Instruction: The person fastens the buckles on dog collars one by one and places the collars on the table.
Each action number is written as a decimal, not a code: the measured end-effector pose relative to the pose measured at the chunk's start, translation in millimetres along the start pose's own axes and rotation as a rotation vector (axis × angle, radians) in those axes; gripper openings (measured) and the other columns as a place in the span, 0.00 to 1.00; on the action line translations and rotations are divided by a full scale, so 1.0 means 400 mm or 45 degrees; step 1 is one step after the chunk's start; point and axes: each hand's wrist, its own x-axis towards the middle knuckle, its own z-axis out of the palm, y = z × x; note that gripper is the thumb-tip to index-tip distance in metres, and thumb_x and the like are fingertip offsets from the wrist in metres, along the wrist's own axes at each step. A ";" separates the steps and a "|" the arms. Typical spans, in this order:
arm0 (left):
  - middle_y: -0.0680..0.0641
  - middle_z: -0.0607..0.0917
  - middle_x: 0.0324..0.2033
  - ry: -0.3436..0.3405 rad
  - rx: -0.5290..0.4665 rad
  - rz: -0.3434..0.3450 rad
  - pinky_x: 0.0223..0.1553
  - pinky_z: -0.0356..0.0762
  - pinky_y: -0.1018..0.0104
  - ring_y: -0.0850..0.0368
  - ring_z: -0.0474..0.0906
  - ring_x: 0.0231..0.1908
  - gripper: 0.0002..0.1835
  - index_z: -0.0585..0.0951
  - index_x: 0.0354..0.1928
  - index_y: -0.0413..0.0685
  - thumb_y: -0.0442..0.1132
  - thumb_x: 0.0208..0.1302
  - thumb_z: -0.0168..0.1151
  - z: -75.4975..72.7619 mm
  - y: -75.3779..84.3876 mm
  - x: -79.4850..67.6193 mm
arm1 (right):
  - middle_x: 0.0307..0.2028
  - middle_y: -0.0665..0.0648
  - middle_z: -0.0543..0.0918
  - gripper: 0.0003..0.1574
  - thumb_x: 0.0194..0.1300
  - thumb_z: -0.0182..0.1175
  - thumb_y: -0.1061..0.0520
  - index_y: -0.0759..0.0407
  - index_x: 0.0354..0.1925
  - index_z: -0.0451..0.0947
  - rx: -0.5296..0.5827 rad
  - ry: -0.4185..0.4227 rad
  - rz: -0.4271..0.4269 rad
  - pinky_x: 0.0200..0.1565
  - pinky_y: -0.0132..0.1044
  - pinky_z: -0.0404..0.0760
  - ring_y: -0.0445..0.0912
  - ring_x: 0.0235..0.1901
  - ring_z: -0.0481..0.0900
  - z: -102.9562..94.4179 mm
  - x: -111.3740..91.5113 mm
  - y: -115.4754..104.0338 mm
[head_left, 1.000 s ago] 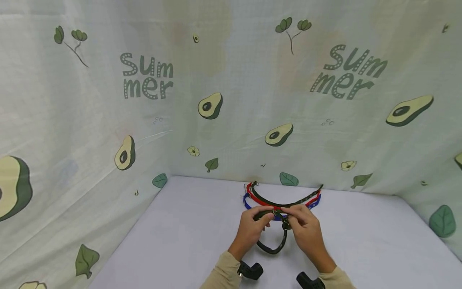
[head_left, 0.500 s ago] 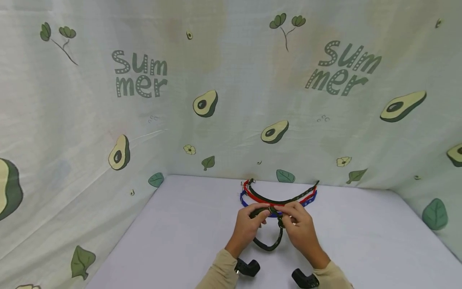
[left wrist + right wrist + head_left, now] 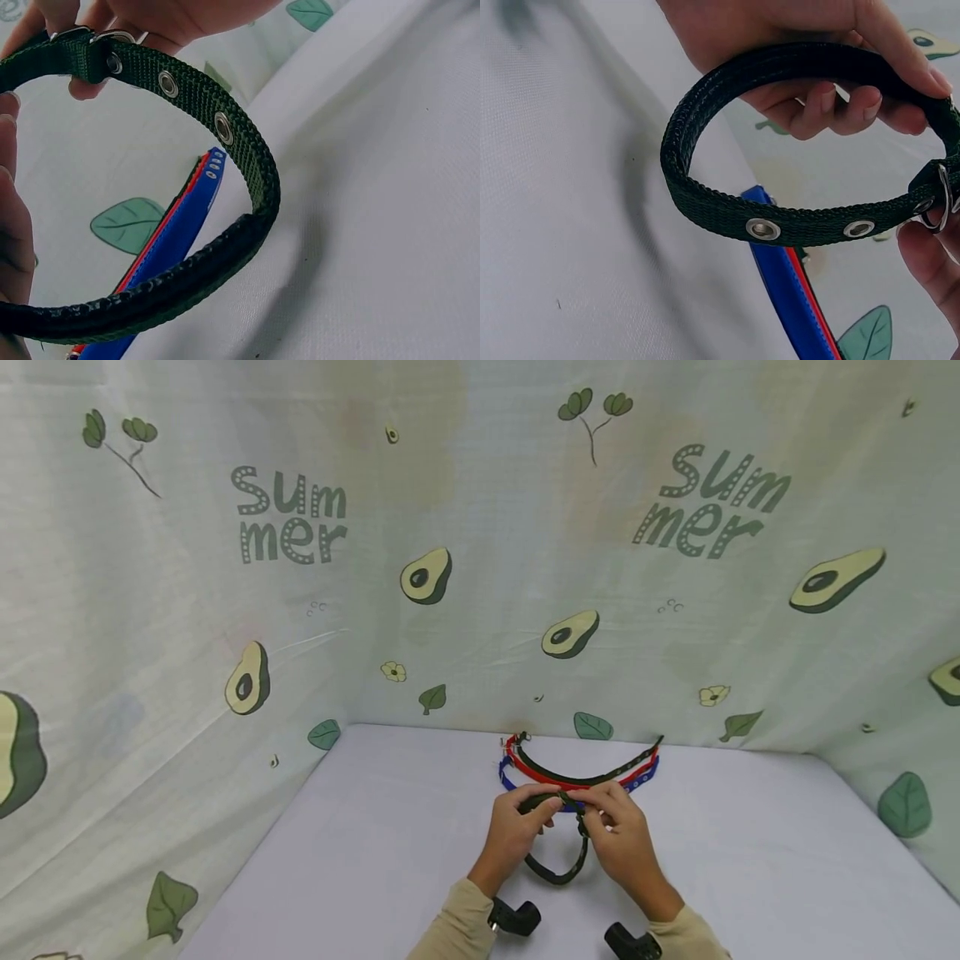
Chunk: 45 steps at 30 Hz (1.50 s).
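Note:
A dark green webbing collar (image 3: 557, 878) with metal eyelets hangs in a loop below both hands. My left hand (image 3: 513, 831) grips its thicker, dark-lined part between thumb and fingers. With thumb and fingertips, my right hand (image 3: 624, 843) pinches the strap near the buckle end. In the left wrist view, a metal ring (image 3: 112, 36) sits at the strap by the fingertips, and an eyelet (image 3: 223, 128) shows on the curve. The collar (image 3: 676, 142) appears as a near-closed loop in the right wrist view. Fingers partly hide the buckle.
Beyond the hands lie three nested collars on the white table (image 3: 390, 843): a dark green collar (image 3: 551, 772), a red collar (image 3: 525, 765) and a blue collar (image 3: 642, 778). A printed curtain (image 3: 480, 527) rises behind. Each wrist wears a black device (image 3: 517, 917).
The head view has shifted slightly. Both hands keep their hold on the green collar, and the strap between the fingertips has moved a little.

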 end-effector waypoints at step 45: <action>0.53 0.72 0.19 0.134 -0.177 -0.136 0.18 0.60 0.73 0.63 0.62 0.16 0.11 0.87 0.46 0.44 0.44 0.69 0.65 0.008 -0.006 0.007 | 0.45 0.60 0.82 0.16 0.72 0.62 0.58 0.63 0.54 0.73 0.264 0.021 0.586 0.42 0.31 0.82 0.44 0.41 0.83 0.015 -0.013 -0.012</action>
